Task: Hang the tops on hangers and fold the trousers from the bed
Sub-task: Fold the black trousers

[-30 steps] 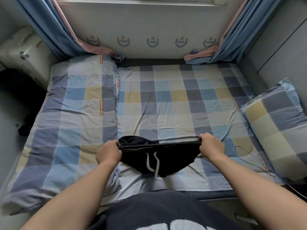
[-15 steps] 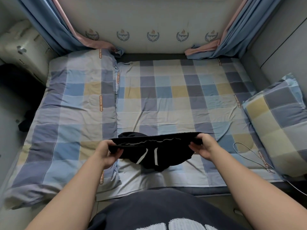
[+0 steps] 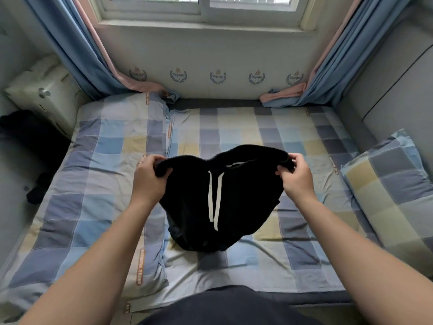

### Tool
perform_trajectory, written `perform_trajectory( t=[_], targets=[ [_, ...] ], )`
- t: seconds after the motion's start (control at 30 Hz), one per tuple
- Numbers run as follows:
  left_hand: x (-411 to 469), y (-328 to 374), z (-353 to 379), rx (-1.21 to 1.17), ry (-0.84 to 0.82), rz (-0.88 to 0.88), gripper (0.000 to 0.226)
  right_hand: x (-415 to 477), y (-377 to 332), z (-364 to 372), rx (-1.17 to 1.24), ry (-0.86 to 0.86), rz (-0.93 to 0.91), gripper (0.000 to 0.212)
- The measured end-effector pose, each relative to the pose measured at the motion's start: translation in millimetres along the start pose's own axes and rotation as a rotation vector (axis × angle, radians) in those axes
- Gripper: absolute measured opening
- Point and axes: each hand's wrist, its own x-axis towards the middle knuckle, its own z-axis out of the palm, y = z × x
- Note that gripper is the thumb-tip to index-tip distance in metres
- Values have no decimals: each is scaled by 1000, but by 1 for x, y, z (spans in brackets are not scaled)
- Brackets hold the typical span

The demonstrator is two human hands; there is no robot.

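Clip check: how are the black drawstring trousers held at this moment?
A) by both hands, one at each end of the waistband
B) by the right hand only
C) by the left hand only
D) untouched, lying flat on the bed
A: the left hand and the right hand each grip one end of the black trousers' waistband.

window (image 3: 203,5) daylit | blue curtains (image 3: 70,55) both sides | crest-printed wall (image 3: 218,52) | checked-sheet bed (image 3: 234,127) | matching pillow (image 3: 389,184) right | grey panel (image 3: 386,85) right
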Motion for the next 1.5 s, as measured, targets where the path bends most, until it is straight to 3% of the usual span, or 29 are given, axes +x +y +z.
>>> perform_trajectory(
  t=[0.2, 0.37, 0.5, 0.63, 0.73, 0.87, 1.07, 1.2, 1.3, 1.5],
  targets=[
    [77, 70, -48, 248, 186, 184, 32, 59, -98, -15, 13, 30, -221, 19],
    [131, 143, -118, 425, 340, 357, 45, 100, -198, -40, -6, 44, -393, 38],
    [162, 195, -170, 506, 525, 475, 50, 127, -277, -60, -30, 97, -519, 31],
    [185, 239, -214, 468, 615, 452, 54, 145, -352, -80, -106, 172, -634, 24],
    [201, 267, -243, 295, 561, 426, 49, 155, -401, -96, -134, 219, -676, 14],
    [217, 307, -275, -119, 462, 367, 34, 160, -458, -115, -245, 308, -739, 23],
    [224, 353, -315, -494, 334, 212, 39, 154, -525, -130, -347, 359, -785, 25],
    [224, 377, -335, -635, 200, 35, 51, 147, -556, -134, -384, 343, -784, 30],
    [222, 398, -340, -672, 75, -58, 43, 141, -574, -131, -311, 328, -765, 34],
    [201, 438, -329, -754, -53, 66, 19, 114, -597, -108, -65, 175, -720, 31]
  ],
)
